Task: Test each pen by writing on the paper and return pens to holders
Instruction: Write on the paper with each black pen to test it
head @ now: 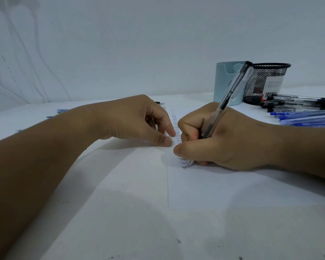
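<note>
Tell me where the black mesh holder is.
Head view, far right: the black mesh holder stands beside the light blue holder, behind the loose pens.

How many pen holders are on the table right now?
2: a light blue cup behind the right hand, and a black mesh holder touching its right side. None others visible.

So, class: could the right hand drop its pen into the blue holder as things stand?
Probably yes. The blue holder stands just beyond the right hand, its mouth seemingly open, with nothing between them. The pen is already gripped.
</note>
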`<control>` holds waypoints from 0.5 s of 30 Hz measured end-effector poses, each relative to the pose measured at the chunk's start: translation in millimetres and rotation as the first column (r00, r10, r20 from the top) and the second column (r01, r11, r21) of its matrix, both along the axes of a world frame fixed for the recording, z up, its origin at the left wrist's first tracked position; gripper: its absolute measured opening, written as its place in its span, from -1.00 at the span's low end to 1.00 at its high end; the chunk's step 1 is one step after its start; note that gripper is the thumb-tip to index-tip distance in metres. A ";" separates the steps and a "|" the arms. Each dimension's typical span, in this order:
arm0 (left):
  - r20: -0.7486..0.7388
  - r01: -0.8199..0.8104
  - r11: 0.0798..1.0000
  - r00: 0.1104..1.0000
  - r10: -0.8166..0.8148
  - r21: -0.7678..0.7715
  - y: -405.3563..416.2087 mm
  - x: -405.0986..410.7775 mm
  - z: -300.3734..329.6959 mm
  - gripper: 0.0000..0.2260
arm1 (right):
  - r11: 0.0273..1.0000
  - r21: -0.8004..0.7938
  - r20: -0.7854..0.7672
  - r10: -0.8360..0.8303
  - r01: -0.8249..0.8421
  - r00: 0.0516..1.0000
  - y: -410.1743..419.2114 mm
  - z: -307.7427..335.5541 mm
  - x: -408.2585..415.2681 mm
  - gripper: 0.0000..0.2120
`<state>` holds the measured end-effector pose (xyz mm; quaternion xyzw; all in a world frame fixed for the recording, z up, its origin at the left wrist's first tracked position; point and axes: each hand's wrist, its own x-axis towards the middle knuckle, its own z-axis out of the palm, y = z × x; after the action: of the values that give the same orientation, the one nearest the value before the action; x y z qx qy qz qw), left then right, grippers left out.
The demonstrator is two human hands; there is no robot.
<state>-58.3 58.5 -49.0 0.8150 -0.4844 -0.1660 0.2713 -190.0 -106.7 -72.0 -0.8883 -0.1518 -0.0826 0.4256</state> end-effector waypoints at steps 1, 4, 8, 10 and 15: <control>0.003 -0.001 1.000 1.000 0.001 0.000 -0.3 0.1 -0.2 -0.89 | 1.000 0.002 -0.003 -0.002 0.002 1.000 -0.5 -0.5 -0.1 -0.58; 0.003 0.001 1.000 1.000 -0.001 -0.004 -0.5 -0.5 -0.8 -0.90 | 1.000 0.001 0.006 0.000 0.000 1.000 -1.4 -1.5 -1.4 -0.60; -0.003 -0.008 1.000 1.000 0.008 -0.003 0.1 -0.8 -1.0 -0.84 | 1.000 -0.015 0.052 -0.024 0.025 0.998 -0.7 -2.2 -1.8 -0.62; -0.005 -0.013 1.000 1.000 0.013 0.000 0.7 -1.0 -0.6 -0.88 | 1.000 -0.022 0.057 -0.011 0.012 0.998 -0.6 -1.6 -1.3 -0.62; 0.012 -0.024 1.000 1.000 0.023 0.010 0.6 -2.1 -0.5 -0.86 | 0.999 0.028 0.012 0.022 -0.022 1.000 -3.7 -2.9 -0.7 -0.59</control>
<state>-60.3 59.1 -49.5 0.8230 -0.4756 -0.1604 0.2660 -190.7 -110.4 -74.9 -0.8800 -0.1629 -0.0852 0.4379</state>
